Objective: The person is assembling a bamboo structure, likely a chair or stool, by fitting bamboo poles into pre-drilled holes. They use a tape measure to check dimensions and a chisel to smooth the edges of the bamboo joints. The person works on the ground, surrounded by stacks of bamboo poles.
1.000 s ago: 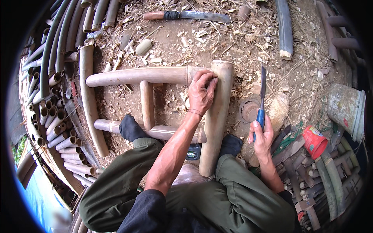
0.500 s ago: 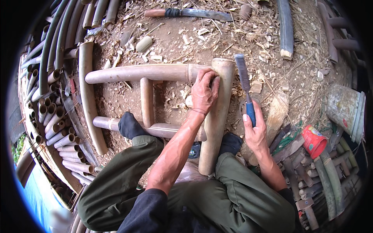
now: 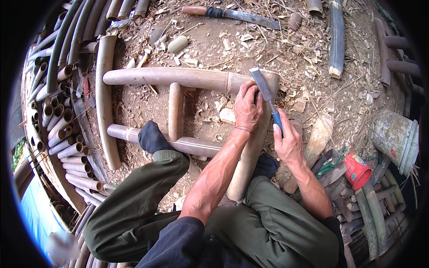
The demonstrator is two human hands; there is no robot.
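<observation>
A bamboo frame of rails and posts lies on the ground before me, its thick right post running back between my legs. My left hand has its fingers curled over the frame where the far rail meets that post; the fingertips are partly hidden. In my right hand is a chisel, held by its blue handle. Its metal blade slants up and to the left, above the post's far end and close to my left hand. My dark-socked left foot rests against the frame's near rail.
A large knife lies on the shaving-strewn ground at the far side. Cut bamboo tubes are stacked at left. To the right stand a dirty bucket and a red cup-like container, with bamboo offcuts below.
The chisel has swung left, its blade now leaning across the post's end towards my left hand. My left hand stays at the joint. The whole view has shifted slightly.
</observation>
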